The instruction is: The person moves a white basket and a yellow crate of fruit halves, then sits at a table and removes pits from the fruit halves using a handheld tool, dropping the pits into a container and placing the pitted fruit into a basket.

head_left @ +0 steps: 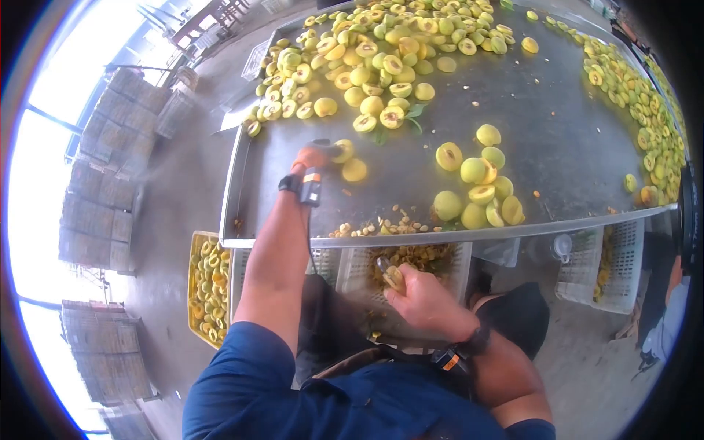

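Note:
My left hand reaches over the metal table, its fingers smeared by motion. Right at its fingertips is a yellow fruit half, and another half lies just below that. Whether the fingers grip the fruit cannot be made out. Lower down, in front of the table edge, my right hand is closed round a small hand tool with a tan handle and a metal end. Under it stands a white crate with brownish-yellow scraps in it.
A large heap of halved fruit covers the far side. A smaller fruit group sits right of centre, and pits lie along the near edge. A yellow crate of fruit halves stands at left, a white crate at right.

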{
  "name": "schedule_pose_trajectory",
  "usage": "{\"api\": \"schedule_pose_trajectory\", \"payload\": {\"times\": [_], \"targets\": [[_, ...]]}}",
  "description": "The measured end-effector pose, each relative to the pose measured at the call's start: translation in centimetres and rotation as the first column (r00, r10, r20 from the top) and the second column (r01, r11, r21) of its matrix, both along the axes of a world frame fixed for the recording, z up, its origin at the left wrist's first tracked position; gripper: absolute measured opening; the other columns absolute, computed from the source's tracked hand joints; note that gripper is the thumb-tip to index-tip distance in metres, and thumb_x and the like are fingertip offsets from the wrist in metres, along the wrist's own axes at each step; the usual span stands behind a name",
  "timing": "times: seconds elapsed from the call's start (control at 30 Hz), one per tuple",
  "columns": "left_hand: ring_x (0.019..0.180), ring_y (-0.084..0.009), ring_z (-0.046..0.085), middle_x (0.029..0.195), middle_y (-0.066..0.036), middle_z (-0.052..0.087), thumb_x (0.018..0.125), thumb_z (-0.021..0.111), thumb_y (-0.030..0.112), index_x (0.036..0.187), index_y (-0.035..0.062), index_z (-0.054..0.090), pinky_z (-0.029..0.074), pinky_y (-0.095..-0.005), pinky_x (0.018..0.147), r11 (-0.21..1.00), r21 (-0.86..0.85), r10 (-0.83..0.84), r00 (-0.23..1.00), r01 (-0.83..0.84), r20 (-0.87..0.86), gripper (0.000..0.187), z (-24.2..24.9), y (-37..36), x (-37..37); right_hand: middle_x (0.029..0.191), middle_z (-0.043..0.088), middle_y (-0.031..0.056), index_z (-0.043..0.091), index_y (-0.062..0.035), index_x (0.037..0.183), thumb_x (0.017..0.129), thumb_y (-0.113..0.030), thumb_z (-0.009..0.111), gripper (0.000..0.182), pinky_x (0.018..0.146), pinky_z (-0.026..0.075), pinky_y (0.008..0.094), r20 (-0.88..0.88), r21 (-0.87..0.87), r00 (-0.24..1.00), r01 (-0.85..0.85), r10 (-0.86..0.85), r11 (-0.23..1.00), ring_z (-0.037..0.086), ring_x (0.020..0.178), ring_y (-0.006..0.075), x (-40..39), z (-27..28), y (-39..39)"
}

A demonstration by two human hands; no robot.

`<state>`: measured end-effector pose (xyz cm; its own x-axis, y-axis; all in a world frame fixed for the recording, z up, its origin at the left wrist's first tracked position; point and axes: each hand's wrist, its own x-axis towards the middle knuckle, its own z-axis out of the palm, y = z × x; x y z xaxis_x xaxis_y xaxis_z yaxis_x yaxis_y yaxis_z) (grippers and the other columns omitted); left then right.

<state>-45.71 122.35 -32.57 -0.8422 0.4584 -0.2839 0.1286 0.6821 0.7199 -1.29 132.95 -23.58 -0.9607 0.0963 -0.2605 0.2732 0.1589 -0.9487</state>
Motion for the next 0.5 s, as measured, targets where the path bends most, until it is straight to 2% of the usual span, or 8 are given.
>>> {"api": "schedule_pose_trajectory", "payload": {"times": [0.03, 0.13, 0.17, 0.27, 0.4, 0.43, 0.5], "targets": [[0.079, -0.0197, 0.075, 0.103, -0.011, 0.079, 0.092, 0.083, 0.024, 0.127, 0.0019, 0.074, 0.062, -0.0324, 0.066, 0.993, 0.107, 0.033, 0.994, -0.044, 0.103, 0.042, 0.5, 0.0, 0.8, 0.088, 0.069, 0.0317, 0.058, 0.0037, 0.105, 0.098, -0.023, 0.068, 0.03, 0.078, 0.053, 0.0541, -0.002, 0.019, 1.0, 0.005, -0.005, 1.0, 0.068, 0.088, 0.0522, 0.0, 0.4, 0.3], [0.08, -0.0179, 0.075, 0.104, -0.012, 0.079, 0.089, 0.086, 0.017, 0.126, -0.0012, 0.073, 0.062, -0.0298, 0.069, 0.985, 0.125, 0.096, 0.984, -0.115, 0.151, 0.043, 5.4, -0.4, 6.7, 0.088, 0.069, 0.0324, 0.059, 0.004, 0.106, 0.099, -0.024, 0.067, 0.03, 0.079, 0.054, 0.0551, -0.029, 0.049, 0.999, 0.024, -0.023, 0.999, 0.068, 0.09, 0.053, -0.3, 1.1, 0.5], [0.082, -0.0171, 0.074, 0.105, -0.013, 0.078, 0.087, 0.087, 0.015, 0.129, -0.0022, 0.071, 0.061, -0.0277, 0.07, 0.975, 0.171, 0.121, 0.984, -0.143, 0.132, 0.047, 6.8, -0.7, 8.9, 0.088, 0.069, 0.0325, 0.059, 0.0041, 0.106, 0.099, -0.024, 0.067, 0.03, 0.079, 0.054, 0.0553, -0.056, 0.051, 0.998, 0.041, -0.038, 0.998, 0.068, 0.09, 0.0531, -0.5, 0.7, 0.5], [0.092, -0.0185, 0.076, 0.113, -0.015, 0.076, 0.087, 0.092, 0.02, 0.127, -0.0018, 0.07, 0.063, -0.0305, 0.072, 0.925, 0.372, 0.082, 0.996, -0.083, 0.018, 0.051, 7.8, -2.7, 14.0, 0.089, 0.07, 0.0329, 0.06, 0.0046, 0.108, 0.099, -0.022, 0.067, 0.029, 0.081, 0.054, 0.0561, -0.127, 0.051, 0.987, 0.109, -0.101, 0.993, 0.068, 0.092, 0.0539, -1.2, -0.1, 0.2], [0.089, -0.0147, 0.073, 0.11, -0.012, 0.078, 0.087, 0.09, 0.016, 0.136, -0.002, 0.068, 0.06, -0.0278, 0.07, 0.832, 0.543, 0.1, 0.993, -0.114, 0.054, 0.056, 11.2, -2.6, 22.9, 0.094, 0.071, 0.0349, 0.061, 0.0074, 0.111, 0.098, -0.019, 0.068, 0.03, 0.084, 0.055, 0.0557, -0.213, 0.06, 0.959, 0.204, -0.187, 0.977, 0.068, 0.097, 0.0547, -1.9, -0.4, 0.1], [0.093, -0.0138, 0.072, 0.113, -0.011, 0.077, 0.088, 0.087, 0.012, 0.141, -0.0017, 0.066, 0.059, -0.0274, 0.073, 0.85, 0.518, 0.064, 0.995, -0.094, 0.075, 0.058, 12.3, -2.4, 25.0, 0.095, 0.071, 0.0353, 0.062, 0.008, 0.111, 0.098, -0.019, 0.068, 0.031, 0.084, 0.055, 0.0556, -0.251, 0.063, 0.944, 0.237, -0.214, 0.97, 0.068, 0.099, 0.0548, -1.9, -0.8, 0.0], [0.096, -0.0145, 0.073, 0.115, -0.012, 0.077, 0.089, 0.085, 0.01, 0.14, -0.0026, 0.066, 0.059, -0.0276, 0.078, 0.838, 0.54, 0.035, 0.996, -0.077, 0.086, 0.056, 12.0, -2.5, 27.5, 0.096, 0.071, 0.036, 0.062, 0.0093, 0.112, 0.097, -0.017, 0.068, 0.031, 0.086, 0.055, 0.0557, -0.291, 0.051, 0.922, 0.281, -0.255, 0.958, 0.068, 0.102, 0.055, -1.6, -0.3, -0.1]]}}
